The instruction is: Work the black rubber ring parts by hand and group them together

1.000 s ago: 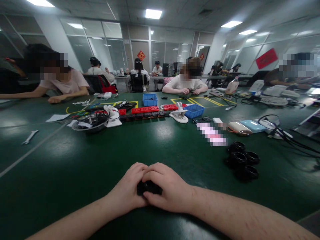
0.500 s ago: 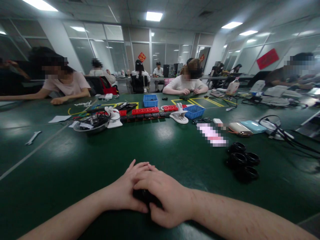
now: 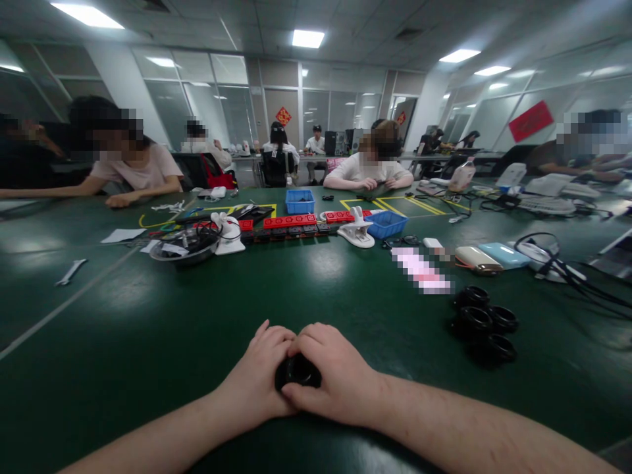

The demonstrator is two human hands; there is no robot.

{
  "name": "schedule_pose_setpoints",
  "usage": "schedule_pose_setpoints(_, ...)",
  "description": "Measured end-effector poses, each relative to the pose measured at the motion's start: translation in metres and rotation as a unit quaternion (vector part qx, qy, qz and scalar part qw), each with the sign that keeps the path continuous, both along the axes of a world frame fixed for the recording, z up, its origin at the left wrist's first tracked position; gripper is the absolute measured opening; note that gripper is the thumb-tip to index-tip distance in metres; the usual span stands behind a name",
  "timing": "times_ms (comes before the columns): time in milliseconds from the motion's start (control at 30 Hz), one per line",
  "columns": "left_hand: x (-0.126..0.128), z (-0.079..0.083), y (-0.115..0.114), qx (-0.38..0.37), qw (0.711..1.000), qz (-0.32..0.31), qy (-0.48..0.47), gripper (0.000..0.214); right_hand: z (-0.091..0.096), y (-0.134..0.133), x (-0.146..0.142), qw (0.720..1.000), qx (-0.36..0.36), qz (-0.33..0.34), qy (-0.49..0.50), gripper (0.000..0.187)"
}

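A black, round part with a hollow centre (image 3: 302, 372) is between my two hands, low over the green table (image 3: 207, 322). My left hand (image 3: 261, 370) is closed around its left side, with some fingers hidden behind it. My right hand (image 3: 336, 376) grips it from the right, its thumb at the near edge and its fingers curled over the far side. Several black ring-shaped parts (image 3: 474, 320) of similar look are grouped on the table to the right of my hands.
Farther off stand a red-and-black strip (image 3: 290, 224), white clamps (image 3: 356, 232), blue bins (image 3: 300, 201) and a bowl of cables (image 3: 185, 253). A wrench (image 3: 72, 272) lies left; a power bank (image 3: 478, 259) and cables sit right. People sit around the table.
My right hand has shifted up and right off the back of my left hand, with its thumb now across the black round part. More of the part's open top shows.
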State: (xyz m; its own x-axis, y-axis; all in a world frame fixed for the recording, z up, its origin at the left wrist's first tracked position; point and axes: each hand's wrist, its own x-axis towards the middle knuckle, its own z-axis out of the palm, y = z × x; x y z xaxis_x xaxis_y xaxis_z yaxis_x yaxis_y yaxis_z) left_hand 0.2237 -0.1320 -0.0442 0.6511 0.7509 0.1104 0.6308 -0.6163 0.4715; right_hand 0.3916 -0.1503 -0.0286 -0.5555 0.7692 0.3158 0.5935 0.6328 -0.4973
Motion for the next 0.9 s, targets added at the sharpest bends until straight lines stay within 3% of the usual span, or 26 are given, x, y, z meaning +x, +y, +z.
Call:
schedule_pose_setpoints(233, -0.010, 0.004, 0.015, -0.066, 0.992, -0.107, -0.022, 0.047, 0.001, 0.002, 0.004, 0.986, 0.047, 0.126, 0.098, 0.023)
schedule_pose_setpoints(333, -0.013, 0.002, 0.018, -0.083, 0.988, -0.127, 0.005, 0.050, 0.002, 0.002, 0.004, 0.972, 0.048, 0.203, 0.111, 0.025)
schedule_pose_setpoints(467, -0.013, -0.003, 0.019, -0.066, 0.989, -0.131, 0.018, 0.046, 0.000, 0.002, 0.002, 0.967, 0.033, 0.227, 0.107, 0.020)
schedule_pose_setpoints(667, -0.016, -0.002, 0.018, -0.071, 0.991, -0.115, 0.015, 0.075, 0.002, 0.000, 0.003, 0.966, 0.044, 0.211, 0.143, 0.024)
schedule_pose_setpoints(767, -0.014, 0.000, 0.013, -0.073, 0.994, -0.079, 0.033, 0.091, 0.004, -0.001, 0.004, 0.981, 0.057, 0.133, 0.131, 0.030)
schedule_pose_setpoints(900, -0.006, 0.000, 0.000, -0.066, 0.996, 0.009, 0.059, 0.105, 0.003, -0.002, 0.003, 0.998, 0.018, 0.013, 0.054, 0.046)
